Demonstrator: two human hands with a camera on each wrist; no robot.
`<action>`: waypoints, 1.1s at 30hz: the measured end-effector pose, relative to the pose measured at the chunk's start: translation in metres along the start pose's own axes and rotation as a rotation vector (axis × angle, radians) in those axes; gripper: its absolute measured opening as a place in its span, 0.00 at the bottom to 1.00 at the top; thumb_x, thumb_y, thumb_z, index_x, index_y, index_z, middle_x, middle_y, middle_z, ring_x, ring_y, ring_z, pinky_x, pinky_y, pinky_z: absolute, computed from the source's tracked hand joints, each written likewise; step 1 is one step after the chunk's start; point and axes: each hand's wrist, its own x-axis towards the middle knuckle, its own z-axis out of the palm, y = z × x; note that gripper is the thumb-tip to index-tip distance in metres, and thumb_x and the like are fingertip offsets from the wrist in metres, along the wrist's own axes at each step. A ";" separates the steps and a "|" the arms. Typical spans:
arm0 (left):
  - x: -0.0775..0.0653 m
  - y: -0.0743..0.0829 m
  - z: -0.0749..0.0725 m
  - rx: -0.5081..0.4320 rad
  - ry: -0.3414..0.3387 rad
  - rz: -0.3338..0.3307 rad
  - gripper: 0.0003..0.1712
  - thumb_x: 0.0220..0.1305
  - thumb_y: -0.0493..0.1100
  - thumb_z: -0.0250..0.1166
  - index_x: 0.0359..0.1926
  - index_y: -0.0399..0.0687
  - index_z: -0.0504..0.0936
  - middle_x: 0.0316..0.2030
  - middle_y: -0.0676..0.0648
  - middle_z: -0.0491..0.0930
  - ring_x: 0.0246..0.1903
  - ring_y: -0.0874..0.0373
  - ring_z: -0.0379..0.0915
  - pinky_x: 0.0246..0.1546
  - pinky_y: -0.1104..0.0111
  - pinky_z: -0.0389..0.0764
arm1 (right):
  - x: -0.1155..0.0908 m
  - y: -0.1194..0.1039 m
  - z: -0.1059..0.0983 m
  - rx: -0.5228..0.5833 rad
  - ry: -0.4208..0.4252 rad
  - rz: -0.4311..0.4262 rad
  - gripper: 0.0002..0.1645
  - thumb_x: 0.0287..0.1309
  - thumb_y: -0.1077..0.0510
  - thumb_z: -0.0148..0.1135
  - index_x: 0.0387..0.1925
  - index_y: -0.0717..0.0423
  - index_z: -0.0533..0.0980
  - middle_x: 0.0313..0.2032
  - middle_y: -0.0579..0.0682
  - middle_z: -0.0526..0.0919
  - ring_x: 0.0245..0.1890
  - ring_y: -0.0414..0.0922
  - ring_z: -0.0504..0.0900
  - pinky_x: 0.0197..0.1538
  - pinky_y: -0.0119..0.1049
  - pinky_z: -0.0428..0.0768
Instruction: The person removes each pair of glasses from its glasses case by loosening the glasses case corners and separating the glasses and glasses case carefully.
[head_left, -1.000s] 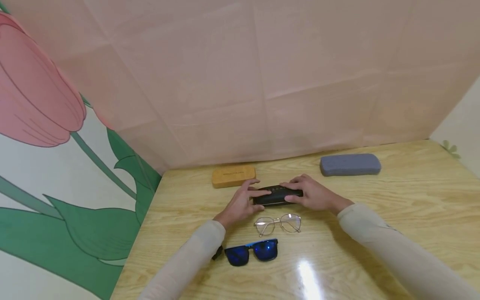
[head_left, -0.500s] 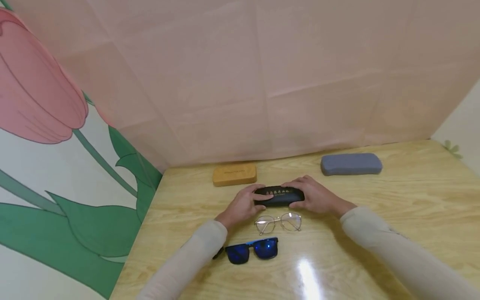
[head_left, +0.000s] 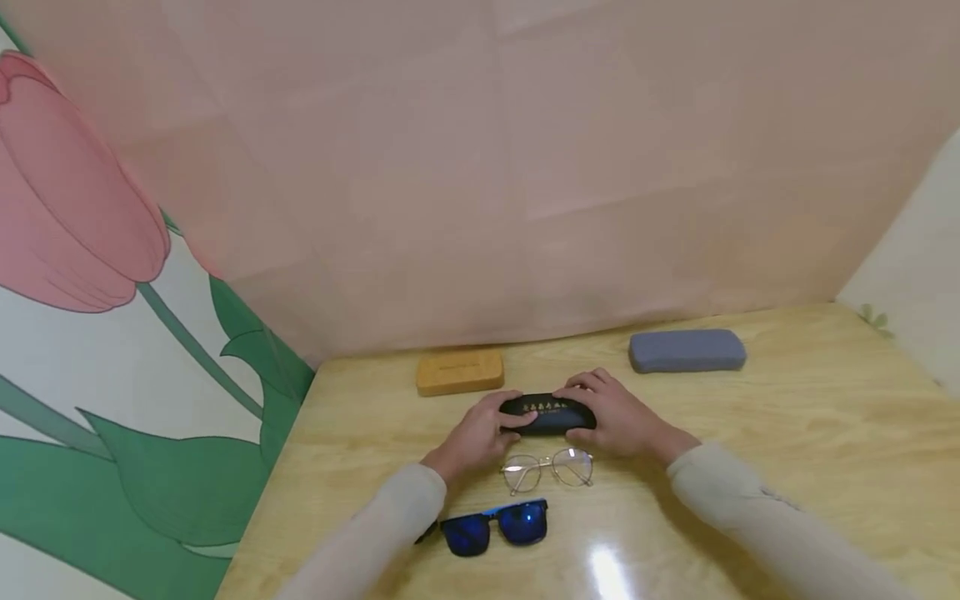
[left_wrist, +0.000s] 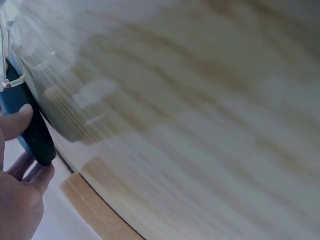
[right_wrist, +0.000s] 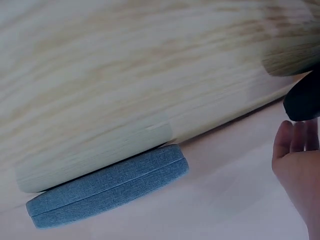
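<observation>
On the wood-grain surface [head_left: 795, 433], the left hand [head_left: 474, 431] and right hand [head_left: 624, 419] grip opposite ends of a closed black case, fingers bent close around it, thumbs on the near side, a hold that probably keeps it level and steady. A blue case [head_left: 687, 351] lies along the back edge, the black case [head_left: 551, 424] forward of that edge, and an orange case [head_left: 460, 372] toward the back left corner, perhaps to leave working room. Sunglasses [head_left: 517, 525] and, nearer the black case, smaller clear glasses [head_left: 546, 462] lie farther from the back edge, presumably for easy reach.
</observation>
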 end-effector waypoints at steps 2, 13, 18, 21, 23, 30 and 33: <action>-0.003 0.001 0.001 -0.010 -0.005 -0.002 0.26 0.66 0.38 0.66 0.62 0.63 0.77 0.71 0.41 0.66 0.70 0.45 0.64 0.69 0.54 0.71 | -0.002 -0.003 0.002 -0.010 0.018 -0.004 0.38 0.50 0.42 0.74 0.63 0.45 0.74 0.59 0.52 0.76 0.58 0.51 0.71 0.62 0.55 0.72; 0.010 -0.005 0.004 0.083 0.028 0.050 0.28 0.67 0.36 0.64 0.64 0.65 0.74 0.71 0.40 0.66 0.70 0.47 0.64 0.68 0.58 0.72 | 0.005 0.003 -0.003 -0.031 0.031 0.030 0.31 0.51 0.47 0.75 0.58 0.41 0.76 0.59 0.51 0.77 0.58 0.50 0.72 0.62 0.54 0.75; 0.017 -0.006 0.000 0.175 0.018 0.094 0.28 0.65 0.37 0.66 0.64 0.62 0.76 0.68 0.39 0.69 0.67 0.48 0.68 0.66 0.60 0.75 | 0.009 0.005 -0.004 -0.033 0.024 0.045 0.30 0.51 0.49 0.76 0.57 0.43 0.77 0.59 0.53 0.78 0.59 0.53 0.72 0.63 0.56 0.74; 0.023 -0.004 -0.004 0.221 0.022 0.090 0.28 0.65 0.37 0.67 0.63 0.62 0.76 0.67 0.39 0.70 0.66 0.48 0.69 0.65 0.61 0.75 | 0.012 0.005 -0.007 -0.051 0.032 0.050 0.30 0.52 0.51 0.75 0.57 0.46 0.78 0.59 0.54 0.78 0.60 0.54 0.72 0.63 0.57 0.74; 0.028 -0.004 -0.007 0.246 0.028 0.075 0.28 0.65 0.37 0.67 0.63 0.63 0.76 0.67 0.41 0.70 0.66 0.49 0.69 0.65 0.62 0.75 | 0.016 0.005 -0.009 -0.061 0.041 0.054 0.29 0.53 0.52 0.74 0.57 0.48 0.78 0.59 0.55 0.78 0.60 0.54 0.72 0.63 0.57 0.74; 0.040 -0.002 -0.008 0.322 0.028 0.076 0.27 0.64 0.39 0.68 0.62 0.63 0.77 0.62 0.43 0.74 0.62 0.52 0.70 0.64 0.66 0.75 | 0.021 0.006 -0.010 -0.076 0.061 0.070 0.29 0.53 0.55 0.74 0.58 0.53 0.78 0.58 0.56 0.79 0.60 0.57 0.72 0.64 0.58 0.73; 0.047 -0.002 -0.006 0.333 0.053 0.085 0.26 0.63 0.39 0.69 0.61 0.61 0.77 0.56 0.44 0.76 0.55 0.55 0.71 0.61 0.68 0.77 | 0.021 0.009 -0.011 -0.083 0.066 0.082 0.29 0.54 0.56 0.73 0.59 0.54 0.77 0.58 0.58 0.79 0.61 0.58 0.71 0.64 0.59 0.72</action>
